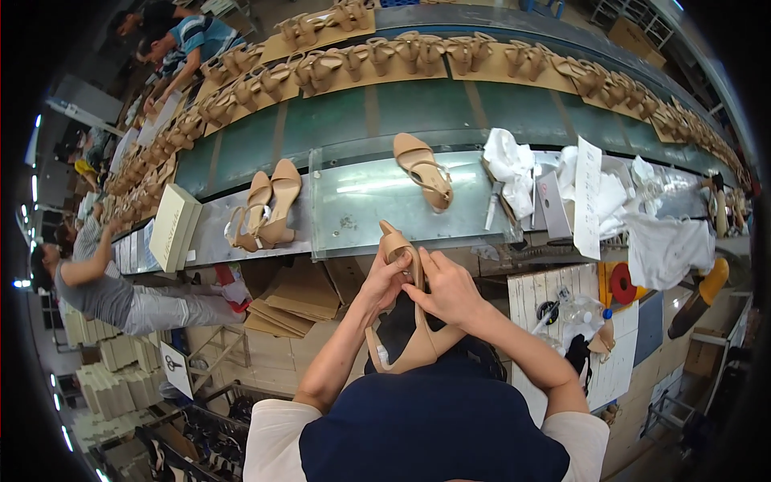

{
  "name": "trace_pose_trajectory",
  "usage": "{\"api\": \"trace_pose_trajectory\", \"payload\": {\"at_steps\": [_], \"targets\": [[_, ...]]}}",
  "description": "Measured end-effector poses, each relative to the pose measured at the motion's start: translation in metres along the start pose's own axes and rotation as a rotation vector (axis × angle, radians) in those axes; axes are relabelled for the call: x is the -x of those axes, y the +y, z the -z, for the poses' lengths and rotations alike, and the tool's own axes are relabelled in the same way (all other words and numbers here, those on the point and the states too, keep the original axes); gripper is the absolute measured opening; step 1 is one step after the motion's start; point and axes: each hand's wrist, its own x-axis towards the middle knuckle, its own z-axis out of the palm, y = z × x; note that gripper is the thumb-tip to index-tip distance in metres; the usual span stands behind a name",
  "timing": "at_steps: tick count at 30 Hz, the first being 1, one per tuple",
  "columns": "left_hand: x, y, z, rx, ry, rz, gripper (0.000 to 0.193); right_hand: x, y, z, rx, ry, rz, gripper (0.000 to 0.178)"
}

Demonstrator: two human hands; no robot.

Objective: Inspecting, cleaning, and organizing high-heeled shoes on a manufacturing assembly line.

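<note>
Close to my body, both hands hold a tan heeled sandal point(423, 349), its toe pointing away from me and its heel end near my lap. My left hand point(384, 281) is closed on the left side of its front part, fingers by the opening. From the right, my right hand point(451, 291) grips the same part with thumb and fingers. Some whitish wrapping shows low on the sandal. A single tan sandal point(426, 172) lies on the glass-topped bench point(353, 218) beyond my hands. To its left stands a pair of tan sandals point(283, 193).
A pale shoebox point(174, 228) stands at the bench's left end. White cloths point(671, 245) and crumpled paper point(510, 165) crowd the right. Rows of tan sandals point(349, 64) line the green conveyor point(337, 110). Other people work at the left. A white side table point(530, 301) stands right.
</note>
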Motion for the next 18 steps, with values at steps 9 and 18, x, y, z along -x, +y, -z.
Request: {"api": "trace_pose_trajectory", "payload": {"at_steps": [9,18], "targets": [[0.006,0.025,0.03,0.023,0.0,-0.07,0.058,-0.031,-0.017,-0.037,-0.303,0.017,-0.168,0.052],[0.022,0.002,0.056,0.164,0.073,0.08,0.024,-0.047,0.031,-0.019,-0.539,0.373,-0.51,0.038]]}}
